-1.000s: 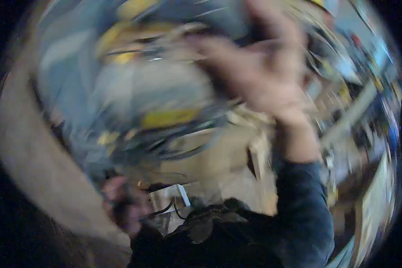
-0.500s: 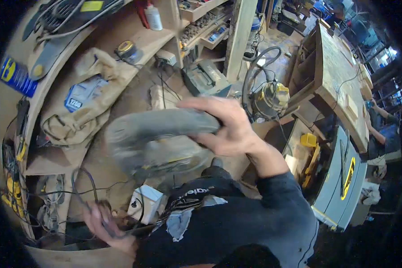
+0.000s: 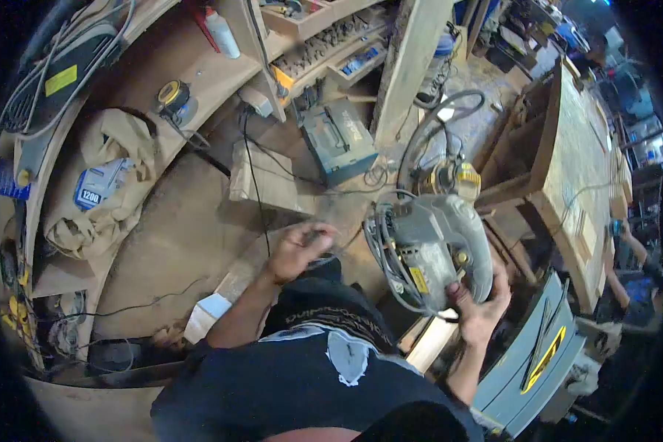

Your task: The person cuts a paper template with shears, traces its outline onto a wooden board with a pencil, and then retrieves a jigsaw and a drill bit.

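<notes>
A grey corded power tool (image 3: pixel 438 250) with a loop handle, much like a jigsaw, is held up at the right of centre. Its cord is wound around the body. My right hand (image 3: pixel 480 306) is closed on the handle's lower end, thumb in front. My left hand (image 3: pixel 298 250) is curled, left of the tool. A dark end of the power cord (image 3: pixel 317 239) shows between its fingers, partly hidden, and a thin stretch seems to run toward the tool.
A curved shelf at left holds a canvas bag (image 3: pixel 99 214), a tape measure (image 3: pixel 171 96) and a bottle (image 3: pixel 222 33). Ahead stand a green tool case (image 3: pixel 337 144) and a shop vacuum (image 3: pixel 453 180). At right are a workbench (image 3: pixel 578 147) and a grey toolbox (image 3: pixel 527 361). Another person's arm (image 3: pixel 626 243) shows far right.
The power tool has moved from left of centre to the right and turned, showing its wound cord. My left hand has come up from the lower left toward the middle. The view has shifted.
</notes>
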A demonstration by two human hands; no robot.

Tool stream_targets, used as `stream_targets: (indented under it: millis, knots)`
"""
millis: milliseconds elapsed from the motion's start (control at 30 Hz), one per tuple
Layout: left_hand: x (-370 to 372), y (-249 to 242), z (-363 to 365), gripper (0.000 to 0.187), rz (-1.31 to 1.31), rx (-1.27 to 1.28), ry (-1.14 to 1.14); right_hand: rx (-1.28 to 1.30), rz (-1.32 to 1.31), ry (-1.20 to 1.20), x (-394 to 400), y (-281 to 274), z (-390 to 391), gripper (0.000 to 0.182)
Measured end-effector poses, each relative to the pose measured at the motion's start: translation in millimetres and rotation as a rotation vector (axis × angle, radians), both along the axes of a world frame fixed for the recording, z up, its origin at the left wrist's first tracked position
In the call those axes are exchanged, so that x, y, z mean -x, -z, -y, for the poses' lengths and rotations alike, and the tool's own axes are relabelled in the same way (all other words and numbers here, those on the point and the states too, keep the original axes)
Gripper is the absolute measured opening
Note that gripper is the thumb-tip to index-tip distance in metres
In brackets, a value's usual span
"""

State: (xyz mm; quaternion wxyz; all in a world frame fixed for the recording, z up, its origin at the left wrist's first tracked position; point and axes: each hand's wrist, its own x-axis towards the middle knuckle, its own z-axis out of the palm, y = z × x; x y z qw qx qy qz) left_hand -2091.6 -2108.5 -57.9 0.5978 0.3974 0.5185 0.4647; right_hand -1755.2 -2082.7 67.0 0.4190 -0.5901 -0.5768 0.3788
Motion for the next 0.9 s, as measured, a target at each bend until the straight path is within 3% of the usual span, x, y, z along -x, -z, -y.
stream_targets:
  millis: [67, 133, 167, 267, 333, 467, 533, 567, 600, 633, 700, 733, 767, 833, 867, 900]
  knots:
    - [-37, 11, -34, 0.027, 0.218, 0.064, 0.015, 0.017, -0.011, -0.015, -4, 13, -23, 0.053]
    - [-67, 31, -63, 0.035, 0.244, -0.170, 0.124, 0.098, -0.047, -0.052, 7, 13, -52, 0.051]
    - [-82, 19, -83, 0.041, 0.292, -0.167, 0.133, -0.034, 0.012, -0.117, 7, 26, -72, 0.049]
    - [-87, 13, -141, 0.048, 0.277, -0.006, 0.035, -0.018, 0.002, -0.117, 18, 54, -127, 0.046]
    - [-91, 36, -178, 0.058, 0.521, 0.071, -0.016, -0.086, 0.031, -0.181, 28, 76, -165, 0.046]
    - [-97, 12, -245, 0.071, 0.243, 0.049, 0.022, 0.058, 0.027, -0.222, 58, 120, -239, 0.053]
    - [-93, 1, -276, 0.071, 0.205, 0.055, -0.057, 0.077, -0.004, -0.270, 66, 139, -276, 0.053]
    - [-91, -5, -287, 0.071, 0.161, 0.074, -0.101, 0.005, 0.100, -0.345, 67, 140, -286, 0.052]
    - [-85, -13, -297, 0.068, 0.083, 0.316, -0.054, -0.076, 0.199, -0.413, 69, 139, -296, 0.052]
    - [-88, -4, -302, 0.068, 0.086, 0.336, -0.070, -0.057, 0.196, -0.431, 74, 137, -304, 0.052]
    - [-91, 18, -313, 0.068, 0.289, 0.188, -0.265, 0.109, 0.119, -0.527, 84, 137, -321, 0.058]
    - [-92, 20, -315, 0.065, 0.260, 0.210, -0.316, -0.097, 0.110, -0.553, 91, 152, -331, 0.064]
    - [-91, 18, -318, 0.062, 0.231, 0.233, -0.366, -0.087, 0.109, -0.573, 96, 150, -340, 0.064]
    - [-90, 30, -321, 0.067, 0.473, 0.518, -0.415, -0.047, 0.319, -0.626, 105, 145, -354, 0.066]
    - [-85, 3, -327, 0.062, 0.429, 0.569, -0.464, 0.071, 0.295, -0.663, 106, 147, -361, 0.068]
    - [-85, 12, -327, 0.062, 0.430, 0.566, -0.471, 0.068, 0.294, -0.670, 109, 152, -368, 0.068]
